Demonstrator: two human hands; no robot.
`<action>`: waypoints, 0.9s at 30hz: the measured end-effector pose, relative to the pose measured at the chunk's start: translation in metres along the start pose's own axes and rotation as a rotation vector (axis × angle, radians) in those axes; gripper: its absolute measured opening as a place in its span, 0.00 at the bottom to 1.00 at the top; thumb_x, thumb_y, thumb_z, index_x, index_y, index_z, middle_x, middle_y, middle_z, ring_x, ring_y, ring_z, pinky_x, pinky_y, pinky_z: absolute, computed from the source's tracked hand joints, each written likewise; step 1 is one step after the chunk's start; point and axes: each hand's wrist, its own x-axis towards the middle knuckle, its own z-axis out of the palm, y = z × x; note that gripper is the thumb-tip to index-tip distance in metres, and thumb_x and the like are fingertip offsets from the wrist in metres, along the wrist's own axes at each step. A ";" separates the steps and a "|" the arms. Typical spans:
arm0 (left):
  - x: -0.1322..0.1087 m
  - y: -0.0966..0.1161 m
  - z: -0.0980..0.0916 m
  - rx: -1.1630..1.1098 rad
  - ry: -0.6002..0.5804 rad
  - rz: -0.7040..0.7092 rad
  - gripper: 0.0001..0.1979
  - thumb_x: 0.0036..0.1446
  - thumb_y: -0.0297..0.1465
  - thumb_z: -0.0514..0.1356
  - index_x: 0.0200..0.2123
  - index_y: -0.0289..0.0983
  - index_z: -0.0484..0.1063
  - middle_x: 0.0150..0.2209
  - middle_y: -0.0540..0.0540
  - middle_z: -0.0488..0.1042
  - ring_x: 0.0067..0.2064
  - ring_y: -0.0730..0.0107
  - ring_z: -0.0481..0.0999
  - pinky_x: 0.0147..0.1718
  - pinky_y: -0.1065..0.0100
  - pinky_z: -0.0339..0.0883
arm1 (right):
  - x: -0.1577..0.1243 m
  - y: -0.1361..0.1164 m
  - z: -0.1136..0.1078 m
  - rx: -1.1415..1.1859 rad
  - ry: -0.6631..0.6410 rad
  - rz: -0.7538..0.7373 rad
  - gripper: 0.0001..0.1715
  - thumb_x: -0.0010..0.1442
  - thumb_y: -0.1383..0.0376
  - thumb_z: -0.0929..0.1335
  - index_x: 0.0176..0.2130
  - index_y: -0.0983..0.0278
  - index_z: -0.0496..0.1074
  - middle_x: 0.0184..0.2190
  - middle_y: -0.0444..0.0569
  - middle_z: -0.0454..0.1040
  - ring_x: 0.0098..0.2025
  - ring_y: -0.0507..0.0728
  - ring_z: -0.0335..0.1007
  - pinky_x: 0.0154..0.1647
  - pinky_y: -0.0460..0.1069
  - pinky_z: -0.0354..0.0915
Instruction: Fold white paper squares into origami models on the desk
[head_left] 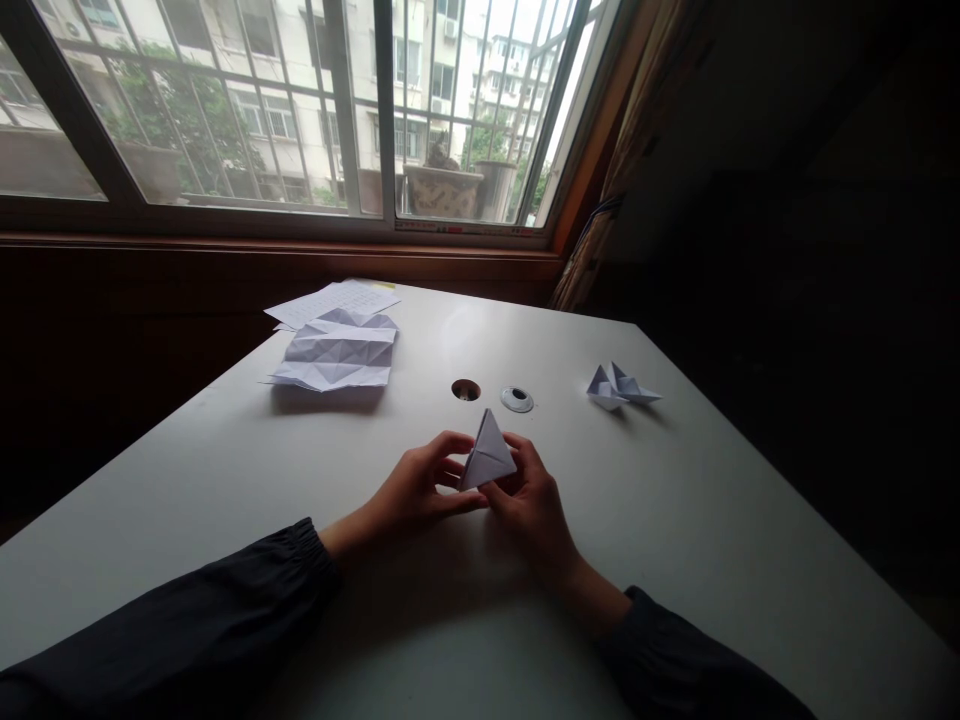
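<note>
A sheet of white paper folded into a small triangle [490, 455] is held up between my two hands, its point upward, over the middle of the table. My left hand [427, 478] grips its left edge, with the thumb beneath and the fingers behind. At the right corner, my right hand [534, 497] pinches the folded paper, thumb at the lower edge. Some fingertips are hidden behind the paper. Off to the right lie folded paper boats [621, 388], close together on the tabletop.
The white table [187, 470] carries a stack of creased paper [337, 352] at the back left, with printed sheets [330, 303] behind it. Ahead of my hands are a round cable hole [466, 390] and its loose cover [517, 400]. A barred window [285, 110] stands beyond the table.
</note>
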 end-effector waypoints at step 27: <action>0.003 0.002 -0.002 0.006 0.168 -0.032 0.24 0.69 0.47 0.53 0.40 0.32 0.78 0.38 0.40 0.79 0.39 0.62 0.80 0.39 0.65 0.76 | 0.002 0.002 0.002 -0.134 0.027 -0.101 0.43 0.58 0.52 0.75 0.66 0.61 0.63 0.51 0.57 0.74 0.40 0.60 0.77 0.35 0.55 0.79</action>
